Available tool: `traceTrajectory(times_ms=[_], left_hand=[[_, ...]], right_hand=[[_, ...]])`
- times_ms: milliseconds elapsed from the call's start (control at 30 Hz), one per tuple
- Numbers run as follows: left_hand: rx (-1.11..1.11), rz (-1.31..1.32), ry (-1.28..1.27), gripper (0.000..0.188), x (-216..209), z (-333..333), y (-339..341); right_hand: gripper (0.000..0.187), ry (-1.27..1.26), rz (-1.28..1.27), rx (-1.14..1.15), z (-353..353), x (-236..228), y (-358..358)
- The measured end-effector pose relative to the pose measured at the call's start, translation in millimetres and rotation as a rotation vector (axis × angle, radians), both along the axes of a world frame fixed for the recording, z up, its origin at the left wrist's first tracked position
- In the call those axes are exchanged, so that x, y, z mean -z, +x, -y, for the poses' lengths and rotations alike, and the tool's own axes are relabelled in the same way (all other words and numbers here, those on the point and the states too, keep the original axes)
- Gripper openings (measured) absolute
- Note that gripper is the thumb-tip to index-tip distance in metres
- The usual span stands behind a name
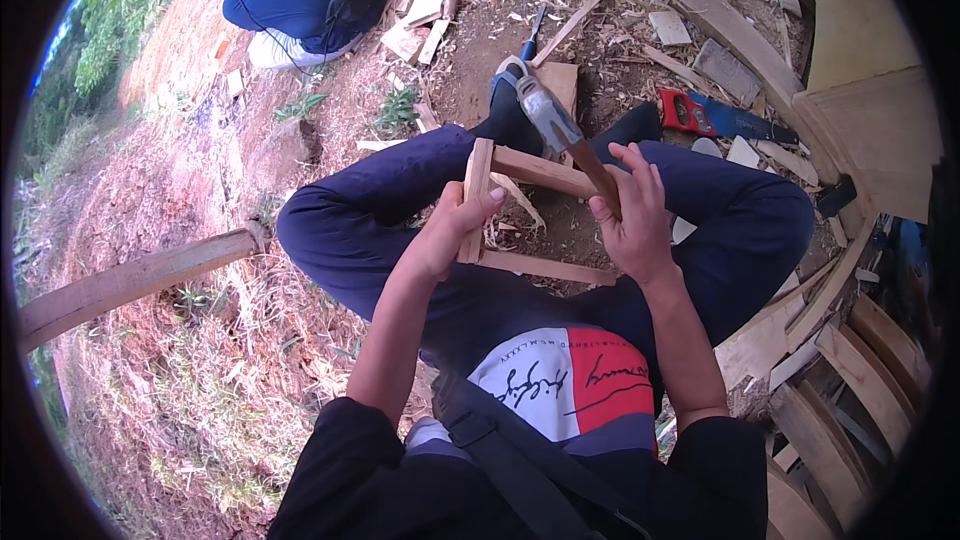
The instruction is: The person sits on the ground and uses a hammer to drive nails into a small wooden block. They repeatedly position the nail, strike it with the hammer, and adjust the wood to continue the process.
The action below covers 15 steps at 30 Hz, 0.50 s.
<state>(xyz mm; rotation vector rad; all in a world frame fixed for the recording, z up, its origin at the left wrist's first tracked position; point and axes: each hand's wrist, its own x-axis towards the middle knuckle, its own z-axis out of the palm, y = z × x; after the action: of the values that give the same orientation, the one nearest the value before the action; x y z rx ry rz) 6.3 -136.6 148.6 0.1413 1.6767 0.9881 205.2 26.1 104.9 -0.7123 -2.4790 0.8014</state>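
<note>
"How do the pieces look, left to right?"

"The wooden frame [540, 172] is pale brown: a short crosspiece at left, two bars running rightward from it. Next, the hammer [553, 120], with a worn grey metal head and brown handle."

"And the hands?"

"The left hand [448, 230] grips the crosspiece, bars reaching out to its right, between the bent legs [370, 200]. The right hand [637, 220] holds the hammer's handle, its head up and left of the fingers."
</note>
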Motion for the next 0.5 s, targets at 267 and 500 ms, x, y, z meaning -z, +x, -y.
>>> traceTrajectory(times_ms=[267, 500], left_hand=[[0.125, -0.058, 0.079, 0.059, 2.3, 9.8, -1.8], [0.228, -0.366, 0.045, 0.079, -15.9, 2.1, 6.3]], right_hand=[[0.035, -0.095, 0.067, -0.074, 19.3, 4.9, -3.6], [0.036, -0.307, 0.056, 0.023, 11.6, 3.0, -4.9]])
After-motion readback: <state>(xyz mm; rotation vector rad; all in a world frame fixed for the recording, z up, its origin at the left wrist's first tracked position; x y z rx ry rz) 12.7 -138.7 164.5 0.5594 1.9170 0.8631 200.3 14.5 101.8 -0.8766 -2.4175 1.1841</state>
